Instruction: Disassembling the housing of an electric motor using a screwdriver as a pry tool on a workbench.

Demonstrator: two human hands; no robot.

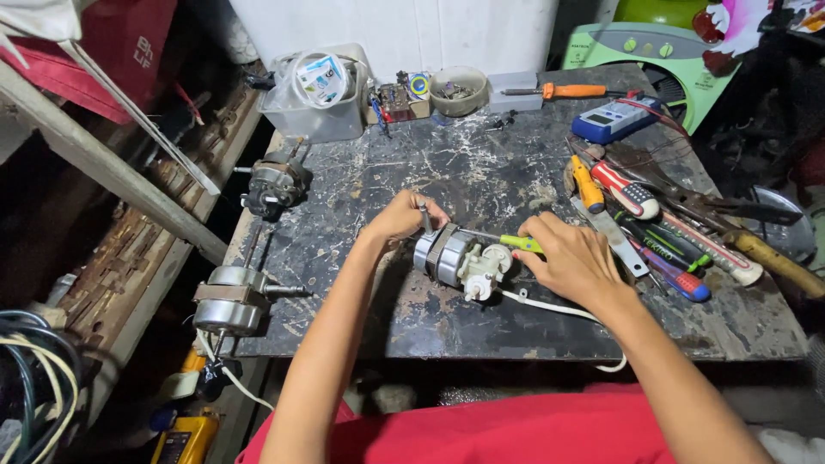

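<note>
nearest, a red shirt (516, 430) fills the bottom edge, and both bare forearms reach up from it onto the scarred black workbench (481, 318). the left hand (400, 219) is curled shut around the metal shaft of a small fan motor (460, 258), steadying it; the right hand (571, 258) pinches the yellow-green handle of a slim screwdriver (516, 242), fingers pressed together, its blade meeting the motor's top. the motor lies on its side near the middle of the bench, long axis running left to right with a slight tilt, shaft end up-left toward the left hand, white plastic gearbox end toward the right hand. a white cord (550, 307) trails from it off the front edge. two more motors (236, 301) sit at the bench's left edge. right of the hands lies a heap of hand tools (653, 223), screwdrivers with red, yellow and blue handles. farther back rest a blue multimeter (614, 120) and an orange-handled screwdriver (550, 90). at the far edge stand a clear plastic tub (318, 116) holding a round spool with a white and blue label, and a beige bowl (458, 90).
</note>
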